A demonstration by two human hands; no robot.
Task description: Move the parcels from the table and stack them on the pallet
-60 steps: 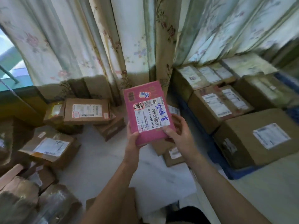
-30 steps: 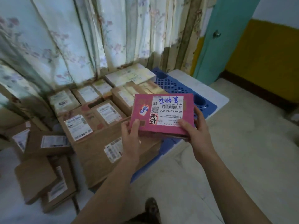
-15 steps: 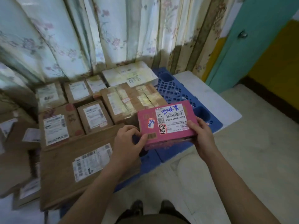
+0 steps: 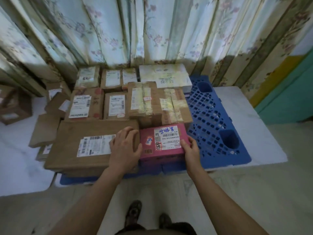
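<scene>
Seating step: a flat pink cardboard parcel with a white shipping label (image 4: 163,143) is being set on the blue perforated plastic pallet (image 4: 215,119), at its near edge, roughly 6 o'clock of the stacked group.
Neighbours: a long flat brown cardboard box (image 4: 88,145) lies touching or just beside the parcel at its 9 o'clock; a taped brown cardboard box (image 4: 145,102) stands at its 12 o'clock, its near face close against the parcel.
Right hand (image 4: 190,149): fingers curled over the parcel's near right corner at 4 o'clock; parcel gripped there.
Left hand (image 4: 125,146): laid flat with fingers spread on the long brown box, its edge against the parcel's left side at 9 o'clock; nothing is enclosed by it.
Handling, judged: parcel taken to be light and stiff, being thin and carried by its edges; label surface likely smooth, cardboard edges less slippery. Contents unknown, so fragility cannot be told.
Hold points, judged: opposite short edges, thumbs on top.
Free space: bare pallet at 3 o'clock.
Backdrop: floral curtain (image 4: 118,31) at 12 o'clock.
</scene>
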